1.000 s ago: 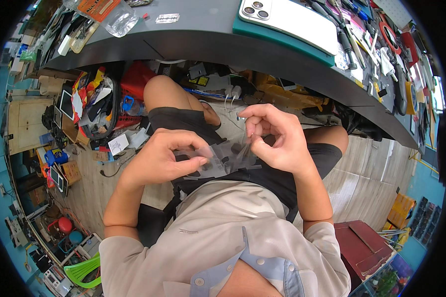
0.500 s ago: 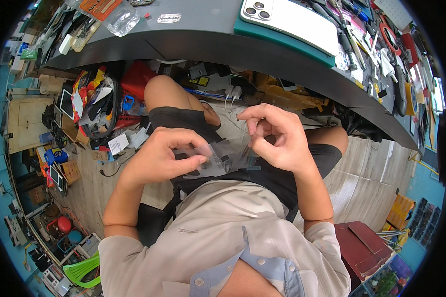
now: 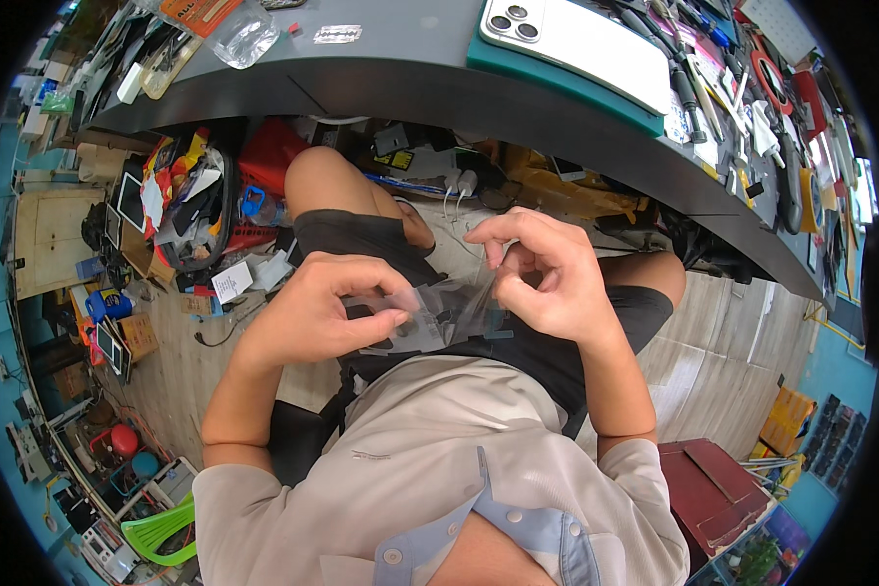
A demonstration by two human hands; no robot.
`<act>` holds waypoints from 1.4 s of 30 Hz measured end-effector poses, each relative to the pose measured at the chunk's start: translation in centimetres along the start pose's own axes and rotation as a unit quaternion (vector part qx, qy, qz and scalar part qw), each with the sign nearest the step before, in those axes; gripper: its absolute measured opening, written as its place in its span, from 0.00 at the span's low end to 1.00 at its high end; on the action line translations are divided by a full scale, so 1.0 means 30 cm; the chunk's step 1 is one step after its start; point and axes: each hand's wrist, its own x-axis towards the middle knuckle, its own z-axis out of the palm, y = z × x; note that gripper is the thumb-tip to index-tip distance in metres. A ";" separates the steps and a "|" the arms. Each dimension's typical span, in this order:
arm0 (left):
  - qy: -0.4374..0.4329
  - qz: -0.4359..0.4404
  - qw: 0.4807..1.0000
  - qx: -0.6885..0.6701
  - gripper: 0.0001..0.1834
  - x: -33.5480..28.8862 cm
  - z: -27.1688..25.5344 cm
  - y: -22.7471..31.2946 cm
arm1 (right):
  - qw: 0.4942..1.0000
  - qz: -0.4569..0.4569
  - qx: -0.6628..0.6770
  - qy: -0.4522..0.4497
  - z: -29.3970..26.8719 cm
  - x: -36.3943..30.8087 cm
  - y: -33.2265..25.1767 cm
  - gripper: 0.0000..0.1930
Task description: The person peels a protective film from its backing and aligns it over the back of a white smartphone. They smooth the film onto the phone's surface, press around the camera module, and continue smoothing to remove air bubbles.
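Peeling a clear plastic sheet [image 3: 439,317] held over the lap, left hand [image 3: 327,313] and right hand [image 3: 547,278] each pinching an edge; next probably a slow, gentle pull apart.

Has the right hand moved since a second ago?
No. The right hand stays over the lap, pinching the clear film, at the same spot below the desk edge.

My left hand [image 3: 327,313] and right hand [image 3: 547,278] at frame centre, over lap, clear film [image 3: 439,317] between them. Dark worktop [image 3: 439,88] edge close above, blocks upward reach. White phone [image 3: 576,44] on green mat upper right, tools crowd far right. Clutter pile [image 3: 186,210] at left. Open floor [image 3: 713,342] at right, room there.
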 end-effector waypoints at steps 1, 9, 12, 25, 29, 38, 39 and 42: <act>-0.002 -0.007 1.000 -0.002 0.07 0.000 -0.002 0.003 | 1.000 0.002 -0.002 -0.005 -0.001 0.001 0.000 0.25; -0.011 -0.049 0.992 -0.119 0.08 -0.007 -0.007 -0.017 | 0.985 0.023 0.171 -0.024 -0.005 -0.009 0.058 0.23; -0.012 -0.036 0.994 -0.100 0.07 -0.005 -0.006 -0.019 | 0.988 0.017 0.149 -0.027 -0.009 -0.006 0.064 0.22; 0.006 0.005 1.000 0.008 0.07 -0.007 -0.002 -0.003 | 0.997 -0.045 -0.056 0.013 0.025 -0.002 0.016 0.22; 0.011 0.003 1.000 0.020 0.08 -0.009 -0.008 -0.004 | 0.996 -0.064 -0.067 0.005 0.026 0.001 0.015 0.22; -0.002 -0.030 0.996 -0.081 0.07 -0.019 -0.022 -0.026 | 0.999 -0.009 0.049 0.001 -0.003 -0.011 0.025 0.23; 0.001 -0.033 0.996 -0.083 0.07 -0.018 -0.026 -0.022 | 0.998 0.005 0.068 0.013 -0.010 -0.018 0.028 0.22; 0.011 -0.035 0.995 -0.089 0.07 -0.016 -0.037 -0.014 | 0.994 0.049 0.085 0.040 -0.048 -0.055 0.053 0.17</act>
